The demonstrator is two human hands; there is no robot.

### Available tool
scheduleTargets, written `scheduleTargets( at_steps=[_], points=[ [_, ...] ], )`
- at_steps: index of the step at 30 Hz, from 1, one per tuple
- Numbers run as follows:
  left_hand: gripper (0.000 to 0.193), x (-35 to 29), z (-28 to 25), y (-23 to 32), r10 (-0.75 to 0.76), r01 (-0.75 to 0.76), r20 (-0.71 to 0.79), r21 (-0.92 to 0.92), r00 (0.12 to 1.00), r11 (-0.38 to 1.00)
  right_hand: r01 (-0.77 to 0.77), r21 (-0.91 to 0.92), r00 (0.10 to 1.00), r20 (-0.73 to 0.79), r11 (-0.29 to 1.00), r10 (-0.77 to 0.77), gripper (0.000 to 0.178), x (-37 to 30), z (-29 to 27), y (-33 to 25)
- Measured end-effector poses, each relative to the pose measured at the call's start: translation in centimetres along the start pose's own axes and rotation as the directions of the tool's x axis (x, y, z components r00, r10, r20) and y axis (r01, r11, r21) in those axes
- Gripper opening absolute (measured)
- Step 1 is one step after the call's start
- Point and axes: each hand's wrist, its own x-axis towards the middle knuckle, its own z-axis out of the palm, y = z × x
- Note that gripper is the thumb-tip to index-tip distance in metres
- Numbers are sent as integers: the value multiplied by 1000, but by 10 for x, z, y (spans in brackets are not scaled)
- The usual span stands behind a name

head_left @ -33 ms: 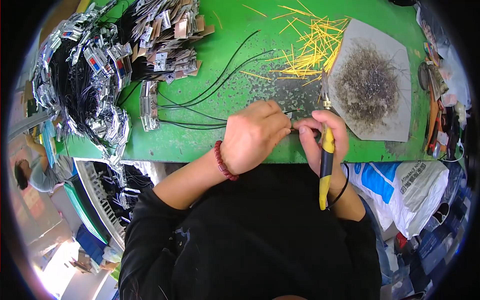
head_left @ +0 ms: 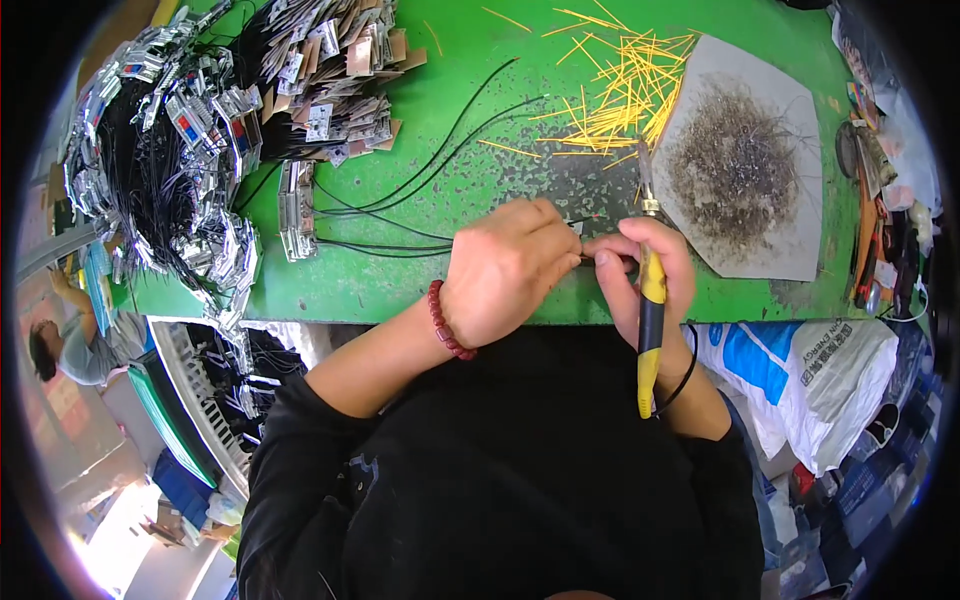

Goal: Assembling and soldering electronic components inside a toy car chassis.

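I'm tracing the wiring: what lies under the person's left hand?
Black wires lead from the silvery strip to the left hand, across the green tabletop. What its palm covers, including where those wires go, is hidden.

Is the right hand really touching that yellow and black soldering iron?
Touching. The head view shows it: the right hand has a finger curled over the front of the soldering iron's handle.

Yellow-black soldering iron point(head_left: 652, 290) (tip point(head_left: 647, 182) forward)

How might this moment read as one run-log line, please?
left hand: gripping black wires; right hand: holding soldering iron; ahead: yellow sticks
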Motion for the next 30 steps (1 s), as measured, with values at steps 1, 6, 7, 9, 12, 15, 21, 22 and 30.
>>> scheduleTargets(
  at_steps=[1,6,7,9,12,15,21,22,30],
  points=[
    [12,0,0,1,-14,14,-14,-18,1000,1000,-13,0,1000,-3,1000,13,36,-1,1,0],
    [11,2,-1,-2,-56,54,-35,-61,998,997,-74,116,990,-113,990,88,33,-5,0,-1],
    [11,2,-2,-2,-55,53,-37,-65,998,996,-39,80,996,-79,996,45,33,-4,0,0],
    [11,1,-2,-3,-57,54,-36,-69,998,996,-1,70,998,-67,998,6,33,-4,3,2],
    [12,1,-2,-3,-28,27,-15,-51,999,998,-17,77,998,-55,997,22,34,-2,2,0],
    [12,2,-3,-2,0,0,9,-50,1000,999,-18,44,999,-27,999,19,35,1,0,-4],
    [9,2,-1,-1,-6,5,-15,-82,1000,997,-34,45,998,-47,998,36,33,0,0,-1],
    [10,1,-1,-1,-26,26,-9,-64,1000,998,-74,78,995,-55,994,78,33,-2,1,-3],
    [11,6,0,2,-29,29,-50,7,998,1000,70,-85,997,34,994,-68,30,-1,-5,-2]
  ],
)
